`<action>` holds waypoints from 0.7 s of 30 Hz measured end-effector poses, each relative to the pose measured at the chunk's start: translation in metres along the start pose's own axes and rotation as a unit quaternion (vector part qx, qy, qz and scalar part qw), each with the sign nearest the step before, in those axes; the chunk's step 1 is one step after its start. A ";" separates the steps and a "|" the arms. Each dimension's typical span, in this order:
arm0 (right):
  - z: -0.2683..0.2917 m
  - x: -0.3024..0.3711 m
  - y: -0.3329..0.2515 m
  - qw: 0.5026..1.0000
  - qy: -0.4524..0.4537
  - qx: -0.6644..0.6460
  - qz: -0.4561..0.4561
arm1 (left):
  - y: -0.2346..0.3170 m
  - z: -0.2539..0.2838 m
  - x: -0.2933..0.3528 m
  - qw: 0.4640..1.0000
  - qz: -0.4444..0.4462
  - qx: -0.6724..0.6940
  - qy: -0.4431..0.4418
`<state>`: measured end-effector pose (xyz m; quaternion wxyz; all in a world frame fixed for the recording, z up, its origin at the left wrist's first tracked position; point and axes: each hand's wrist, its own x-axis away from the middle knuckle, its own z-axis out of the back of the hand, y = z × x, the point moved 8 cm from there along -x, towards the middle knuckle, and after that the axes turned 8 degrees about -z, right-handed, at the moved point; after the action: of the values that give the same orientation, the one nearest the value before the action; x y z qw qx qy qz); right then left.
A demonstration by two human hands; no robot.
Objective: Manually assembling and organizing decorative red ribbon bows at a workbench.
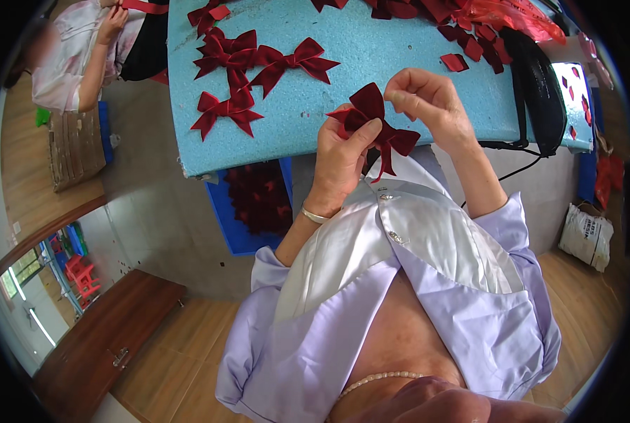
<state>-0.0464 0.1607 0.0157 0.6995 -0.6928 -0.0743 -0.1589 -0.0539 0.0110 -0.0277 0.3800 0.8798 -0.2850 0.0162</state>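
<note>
My left hand (341, 156) grips a dark red velvet bow (368, 103) between thumb and fingers, over the near edge of the table. The bow's loops and tails stick out on both sides of the thumb. Just right of it, my right hand (431, 106) is raised with thumb and forefinger pinched together. Whatever that pinch may hold is too small to make out. To the left on the tabletop lie several similar bows, among them one bow (297, 63) with spread tails and another bow (224, 113) nearer the edge.
The blue table (279, 137) carries loose red velvet pieces (473, 48) and a red plastic bag (519, 17) at the far right. A black padded object (537, 88) stands at its right side. Below is a blue bin (241, 243) of red pieces. Another person (75, 56) works far left.
</note>
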 end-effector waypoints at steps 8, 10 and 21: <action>-0.011 0.006 -0.002 0.998 -0.006 0.058 0.020 | 0.003 -0.002 -0.001 1.000 -0.019 -0.003 0.003; -0.009 0.008 -0.001 0.999 -0.007 0.050 0.009 | 0.004 -0.001 -0.001 1.000 -0.020 -0.001 0.005; -0.014 0.002 -0.007 0.999 0.010 -0.051 0.001 | 0.006 0.003 0.002 0.998 -0.042 -0.055 0.011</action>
<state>-0.0487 0.1463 0.0227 0.6637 -0.7263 -0.0588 -0.1690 -0.0563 0.0045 -0.0256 0.4310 0.8687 -0.2440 -0.0061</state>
